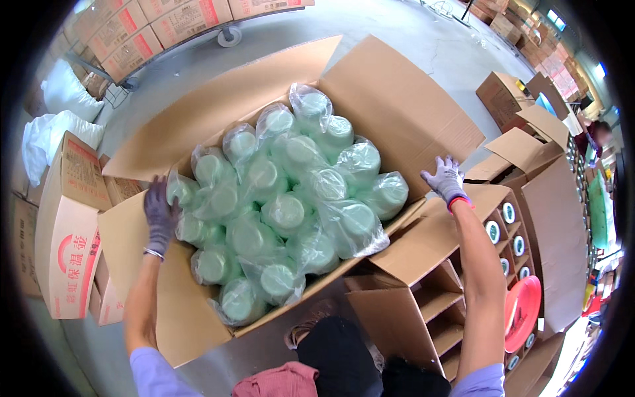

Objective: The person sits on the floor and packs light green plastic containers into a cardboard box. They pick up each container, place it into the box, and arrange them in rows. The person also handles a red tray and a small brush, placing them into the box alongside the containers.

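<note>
A large open cardboard box [391,90] stands in front of me, its flaps folded outward. It is filled with pale green round-ended containers [283,210], each in clear plastic wrap; their lower parts are hidden. At the box's left side, my left hand [159,215] wears a grey glove and rests by the flap next to the nearest containers, fingers extended. My right hand [447,180], gloved in lavender-grey, has its fingers spread beside the right flap's outer end. Neither hand holds anything that I can see.
At right, a divided carton [440,308] holds several white-and-green round-topped items, with a red plastic dish [522,313] on it. Printed cartons [73,231] and white sacks [63,135] stand at left. A wheeled trolley [229,36] carries stacked cartons at the back.
</note>
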Tool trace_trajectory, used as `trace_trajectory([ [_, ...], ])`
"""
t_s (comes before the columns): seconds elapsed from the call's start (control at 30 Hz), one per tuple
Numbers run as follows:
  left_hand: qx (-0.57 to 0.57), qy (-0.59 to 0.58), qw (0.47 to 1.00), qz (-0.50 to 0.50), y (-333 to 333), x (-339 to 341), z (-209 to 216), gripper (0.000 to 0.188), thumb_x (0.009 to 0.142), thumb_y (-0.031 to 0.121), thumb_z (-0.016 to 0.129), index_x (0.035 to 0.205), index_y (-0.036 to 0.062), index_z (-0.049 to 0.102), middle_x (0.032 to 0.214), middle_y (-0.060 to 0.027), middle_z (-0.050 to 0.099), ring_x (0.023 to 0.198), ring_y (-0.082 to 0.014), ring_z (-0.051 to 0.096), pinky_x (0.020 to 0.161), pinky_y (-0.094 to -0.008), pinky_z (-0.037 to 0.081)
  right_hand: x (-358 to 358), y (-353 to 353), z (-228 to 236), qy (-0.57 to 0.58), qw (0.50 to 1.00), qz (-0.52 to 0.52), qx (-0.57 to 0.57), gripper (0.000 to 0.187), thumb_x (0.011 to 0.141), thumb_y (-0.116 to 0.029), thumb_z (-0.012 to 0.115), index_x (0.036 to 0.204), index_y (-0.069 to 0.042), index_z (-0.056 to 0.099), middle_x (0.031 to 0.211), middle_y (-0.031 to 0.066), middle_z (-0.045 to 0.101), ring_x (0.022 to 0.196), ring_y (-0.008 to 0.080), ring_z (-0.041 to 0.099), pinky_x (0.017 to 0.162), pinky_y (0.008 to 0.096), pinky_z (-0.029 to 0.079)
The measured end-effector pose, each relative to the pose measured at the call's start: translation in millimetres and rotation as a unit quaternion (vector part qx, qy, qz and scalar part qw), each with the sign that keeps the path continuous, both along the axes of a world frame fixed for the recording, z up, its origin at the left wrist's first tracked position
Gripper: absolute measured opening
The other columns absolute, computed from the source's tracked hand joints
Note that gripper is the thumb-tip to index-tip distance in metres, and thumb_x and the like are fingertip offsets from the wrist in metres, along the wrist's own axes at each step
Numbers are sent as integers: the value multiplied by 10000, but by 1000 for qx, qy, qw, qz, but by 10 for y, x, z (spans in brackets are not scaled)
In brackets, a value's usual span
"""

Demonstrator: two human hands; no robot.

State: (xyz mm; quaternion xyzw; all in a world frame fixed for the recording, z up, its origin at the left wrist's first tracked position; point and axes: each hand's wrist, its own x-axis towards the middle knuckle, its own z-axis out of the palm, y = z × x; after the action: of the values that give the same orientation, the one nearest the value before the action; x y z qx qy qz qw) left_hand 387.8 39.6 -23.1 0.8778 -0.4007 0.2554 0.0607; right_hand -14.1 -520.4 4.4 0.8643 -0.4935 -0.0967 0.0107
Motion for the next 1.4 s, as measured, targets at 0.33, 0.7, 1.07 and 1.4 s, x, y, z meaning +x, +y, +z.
trace_trajectory([
  [0.33,-94,148,979,104,-92,1893,-540,601,948,386,460,1416,37,316,1466,-188,321,1353,-330,308,1100,-425,275,-280,-554,-985,-119,953,12,279,766,897,-551,418,1345,69,383,1405,271,381,1316,358,371,1087,379,291],
  [0.7,24,357,917,178,83,1917,-751,446,959,371,416,1247,37,485,1302,-170,486,1197,-299,470,965,-415,420,-217,-436,-936,1,988,88,130,830,793,-487,597,1369,56,349,1412,258,366,1323,372,343,1107,400,275],
  [1.07,-64,116,990,57,626,-418,-565,435,938,240,527,1296,0,464,1304,-186,487,1224,-331,452,1023,-405,352,240,882,186,-181,927,313,103,302,834,-236,623,1034,-10,614,1012,176,629,941,337,597,840,421,471],
  [1.4,50,84,965,243,726,-1020,-1030,593,884,324,545,1400,106,352,1434,-156,354,1342,-308,303,1090,-521,194,1483,2918,-712,217,782,517,274,237,860,-205,559,1032,-92,675,1147,120,621,946,264,624,825,397,476],
])
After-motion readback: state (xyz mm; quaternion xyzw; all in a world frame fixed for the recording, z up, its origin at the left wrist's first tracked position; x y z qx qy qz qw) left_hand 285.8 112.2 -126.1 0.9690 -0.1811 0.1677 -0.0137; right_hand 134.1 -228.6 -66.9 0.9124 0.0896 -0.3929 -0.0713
